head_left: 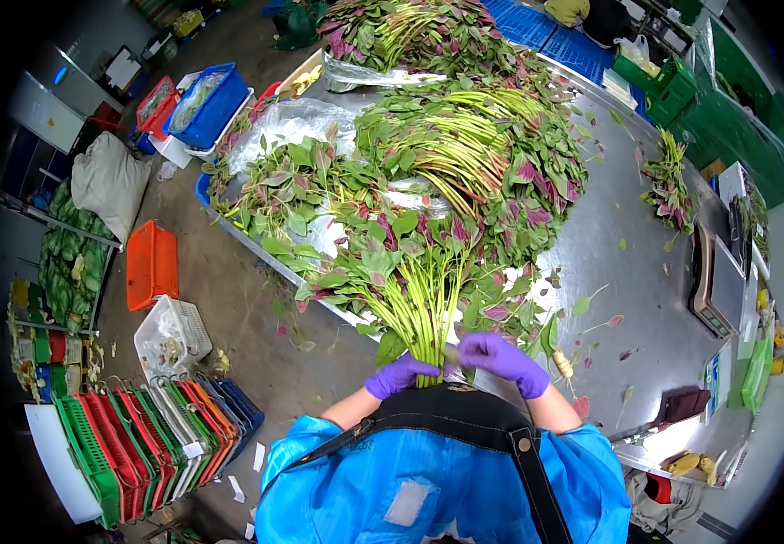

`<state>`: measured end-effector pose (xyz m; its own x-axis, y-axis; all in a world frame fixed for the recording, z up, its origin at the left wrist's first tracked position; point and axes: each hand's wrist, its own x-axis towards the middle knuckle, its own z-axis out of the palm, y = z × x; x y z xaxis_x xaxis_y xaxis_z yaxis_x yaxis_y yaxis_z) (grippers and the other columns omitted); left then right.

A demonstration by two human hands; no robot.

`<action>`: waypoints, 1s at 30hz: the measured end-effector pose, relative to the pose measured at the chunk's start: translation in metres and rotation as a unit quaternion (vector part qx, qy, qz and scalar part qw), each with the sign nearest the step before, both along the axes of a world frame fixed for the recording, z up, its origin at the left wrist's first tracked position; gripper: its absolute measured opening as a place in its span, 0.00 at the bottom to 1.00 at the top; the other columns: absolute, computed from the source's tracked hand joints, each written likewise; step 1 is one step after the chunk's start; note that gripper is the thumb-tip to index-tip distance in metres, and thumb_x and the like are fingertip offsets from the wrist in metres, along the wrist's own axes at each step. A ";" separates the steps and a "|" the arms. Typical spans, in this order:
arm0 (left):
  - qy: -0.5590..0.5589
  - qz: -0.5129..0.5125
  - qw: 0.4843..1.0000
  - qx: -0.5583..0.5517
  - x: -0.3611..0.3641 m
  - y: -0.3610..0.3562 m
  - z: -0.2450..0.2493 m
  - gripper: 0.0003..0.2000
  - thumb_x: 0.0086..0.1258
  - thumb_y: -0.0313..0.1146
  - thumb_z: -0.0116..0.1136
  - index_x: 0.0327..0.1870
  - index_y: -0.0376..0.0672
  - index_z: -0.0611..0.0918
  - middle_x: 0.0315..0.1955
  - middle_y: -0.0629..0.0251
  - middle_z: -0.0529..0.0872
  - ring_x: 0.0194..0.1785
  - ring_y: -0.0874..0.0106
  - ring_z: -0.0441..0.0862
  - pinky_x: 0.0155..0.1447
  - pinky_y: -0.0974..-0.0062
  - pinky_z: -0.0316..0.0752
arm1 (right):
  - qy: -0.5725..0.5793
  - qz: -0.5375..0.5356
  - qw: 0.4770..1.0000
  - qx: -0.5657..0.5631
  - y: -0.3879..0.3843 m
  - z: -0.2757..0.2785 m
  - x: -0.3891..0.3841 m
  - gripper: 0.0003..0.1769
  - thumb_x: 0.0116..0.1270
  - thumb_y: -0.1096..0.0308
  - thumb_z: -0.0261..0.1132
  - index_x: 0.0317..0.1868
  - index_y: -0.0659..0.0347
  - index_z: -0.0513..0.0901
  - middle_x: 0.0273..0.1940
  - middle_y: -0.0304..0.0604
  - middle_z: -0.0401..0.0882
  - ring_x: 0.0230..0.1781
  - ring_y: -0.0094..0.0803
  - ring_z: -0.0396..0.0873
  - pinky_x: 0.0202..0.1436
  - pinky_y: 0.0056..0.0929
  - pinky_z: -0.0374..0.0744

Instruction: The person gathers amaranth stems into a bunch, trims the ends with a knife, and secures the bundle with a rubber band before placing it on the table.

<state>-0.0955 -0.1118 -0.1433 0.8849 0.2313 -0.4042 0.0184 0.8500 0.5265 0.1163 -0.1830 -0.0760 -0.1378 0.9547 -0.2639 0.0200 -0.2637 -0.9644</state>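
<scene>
A bunch of leafy greens (423,304) with pale green stems stands fanned out at the near edge of the metal table. My left hand (401,374), in a purple glove, is closed around the lower stems. Beside the stem ends on the right is my right hand (503,361), also gloved; its fingers curl together near a small blurred leaf or stem piece, and what they hold is too unclear to name. Behind the bunch lies a large heap of red and green amaranth (464,145), its stems pointing toward me.
The metal table (618,281) carries loose leaves, a small bundle (671,186) and a scale (714,281) at the right. On the floor at left are an orange crate (151,265), a white basket (172,337) and a row of coloured baskets (151,444).
</scene>
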 end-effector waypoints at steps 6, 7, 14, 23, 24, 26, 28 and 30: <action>-0.005 -0.019 1.000 0.000 0.002 0.001 0.002 0.26 0.53 0.23 0.59 0.57 0.38 0.69 0.39 0.62 0.79 0.43 0.71 0.78 0.49 0.74 0.73 | -0.363 0.075 0.929 0.003 0.005 0.006 0.011 0.18 0.57 0.62 0.65 0.47 0.56 0.76 0.25 0.44 0.78 0.26 0.32 0.78 0.32 0.28 0.75; -0.010 -0.019 1.000 0.011 0.003 0.001 0.002 0.26 0.53 0.23 0.59 0.57 0.38 0.69 0.39 0.62 0.80 0.44 0.71 0.78 0.49 0.74 0.73 | -0.337 -0.054 0.940 0.007 0.018 0.015 0.005 0.24 0.57 0.60 0.64 0.54 0.55 0.74 0.24 0.46 0.78 0.25 0.35 0.78 0.30 0.31 0.75; 0.020 -0.017 0.999 0.033 0.005 0.000 0.012 0.26 0.52 0.24 0.60 0.56 0.38 0.70 0.38 0.62 0.80 0.44 0.71 0.78 0.49 0.74 0.73 | -0.485 0.030 0.873 0.036 0.058 -0.012 -0.016 0.25 0.57 0.59 0.59 0.55 0.56 0.71 0.23 0.52 0.78 0.25 0.50 0.77 0.32 0.45 0.75; 0.027 -0.007 0.999 0.024 0.001 -0.001 0.009 0.25 0.52 0.24 0.60 0.55 0.36 0.70 0.38 0.62 0.80 0.42 0.71 0.78 0.47 0.74 0.73 | -0.494 0.148 0.847 0.132 -0.009 0.003 -0.019 0.07 0.52 0.62 0.60 0.28 0.55 0.79 0.20 0.47 0.76 0.20 0.44 0.76 0.22 0.40 0.73; 0.026 -0.005 0.999 0.023 0.001 -0.001 0.007 0.25 0.52 0.24 0.60 0.55 0.36 0.70 0.38 0.62 0.80 0.42 0.71 0.78 0.47 0.74 0.73 | -0.543 0.181 0.816 0.081 -0.012 -0.002 -0.007 0.07 0.51 0.62 0.61 0.28 0.55 0.79 0.19 0.46 0.76 0.20 0.44 0.76 0.22 0.41 0.73; 0.018 -0.015 1.000 0.019 0.000 -0.002 0.002 0.25 0.52 0.24 0.60 0.54 0.36 0.71 0.37 0.61 0.80 0.41 0.71 0.78 0.47 0.75 0.74 | -0.587 0.150 0.795 0.030 -0.013 -0.014 0.012 0.11 0.50 0.60 0.62 0.28 0.58 0.79 0.20 0.47 0.76 0.21 0.47 0.77 0.25 0.42 0.73; 0.023 -0.016 0.999 0.026 0.001 -0.001 0.002 0.25 0.52 0.24 0.60 0.54 0.36 0.71 0.37 0.61 0.80 0.41 0.71 0.78 0.46 0.75 0.74 | -0.512 0.000 0.857 0.059 0.016 0.002 0.015 0.16 0.52 0.54 0.63 0.30 0.60 0.78 0.23 0.50 0.77 0.25 0.47 0.78 0.29 0.40 0.74; 0.029 -0.018 0.999 0.032 0.002 -0.003 0.002 0.25 0.52 0.24 0.61 0.54 0.36 0.71 0.37 0.61 0.80 0.41 0.71 0.78 0.46 0.75 0.74 | -0.416 -0.155 0.893 -0.081 0.051 0.011 0.013 0.23 0.53 0.47 0.63 0.31 0.62 0.78 0.27 0.52 0.78 0.28 0.46 0.78 0.32 0.37 0.75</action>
<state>-0.0937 -0.1143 -0.1414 0.8687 0.2267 -0.4404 0.0801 0.8131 0.5765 0.1290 -0.1322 -0.0651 0.4335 0.8531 -0.2903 0.6131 -0.5153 -0.5989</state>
